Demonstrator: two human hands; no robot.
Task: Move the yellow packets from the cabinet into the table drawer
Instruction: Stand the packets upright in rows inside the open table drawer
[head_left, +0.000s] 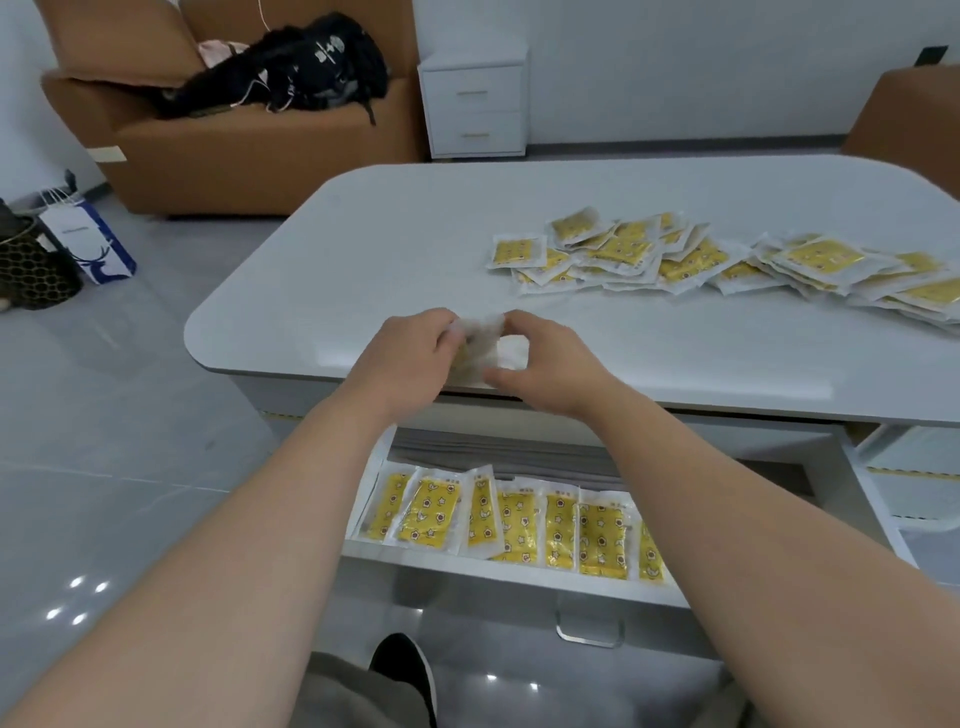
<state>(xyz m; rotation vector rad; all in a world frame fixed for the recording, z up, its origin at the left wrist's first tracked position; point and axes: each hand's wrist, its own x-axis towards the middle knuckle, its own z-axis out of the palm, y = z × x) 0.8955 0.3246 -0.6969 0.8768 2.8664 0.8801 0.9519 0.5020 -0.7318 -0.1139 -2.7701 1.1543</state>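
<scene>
Both hands meet at the near edge of the table. The left hand (415, 358) has its fingers curled round a small bundle of packets (480, 338), and the right hand (540, 358) pinches the same bundle from the other side. It's blurred, so I can't count what's in it. Directly below, nearer the person, the table drawer (519, 577) stands pulled out. A row of yellow packets (519, 519) lies across it side by side, each with its long axis running front to back. So the drop is down and back toward the body, and I'd turn the bundle to that same front-to-back line. The row's right end is hidden under the right forearm, so I can't tell how much room is left there. Out on the tabletop (389, 249), to the right and farther off, a loose heap of yellow packets (727, 260) waits, nearer the right hand. Against the far wall stands a small white cabinet (475, 104), its drawers closed.
</scene>
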